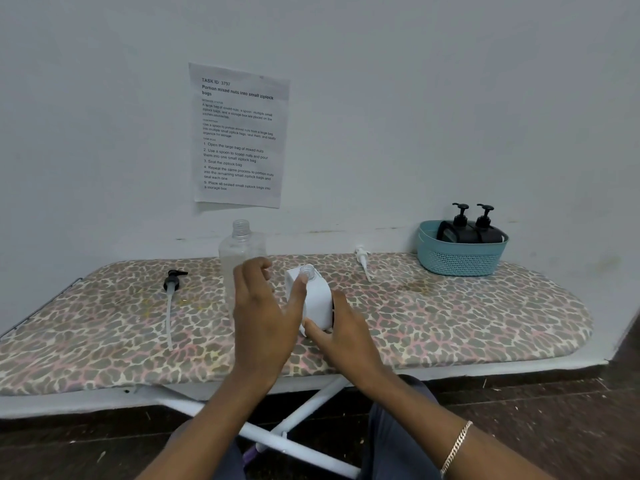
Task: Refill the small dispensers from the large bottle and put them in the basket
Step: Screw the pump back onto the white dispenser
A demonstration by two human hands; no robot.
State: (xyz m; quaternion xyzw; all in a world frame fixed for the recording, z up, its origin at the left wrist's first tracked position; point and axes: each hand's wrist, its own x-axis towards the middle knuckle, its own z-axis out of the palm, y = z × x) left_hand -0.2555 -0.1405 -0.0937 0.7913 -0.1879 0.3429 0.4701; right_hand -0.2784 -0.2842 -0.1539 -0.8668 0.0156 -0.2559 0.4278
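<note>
Right hand (343, 336) fingers grip white dispenser (313, 299) base, left hand (265, 317) fingers spread open w/ thumb at neck.

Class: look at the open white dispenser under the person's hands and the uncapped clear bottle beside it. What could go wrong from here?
1. The white dispenser has no pump on; held only near its base by the right hand, it might tip and spill.
2. The left hand is close to the uncapped clear bottle and could knock it over.
3. The white pump lies on the patterned board, where it could pick up dirt.
</note>
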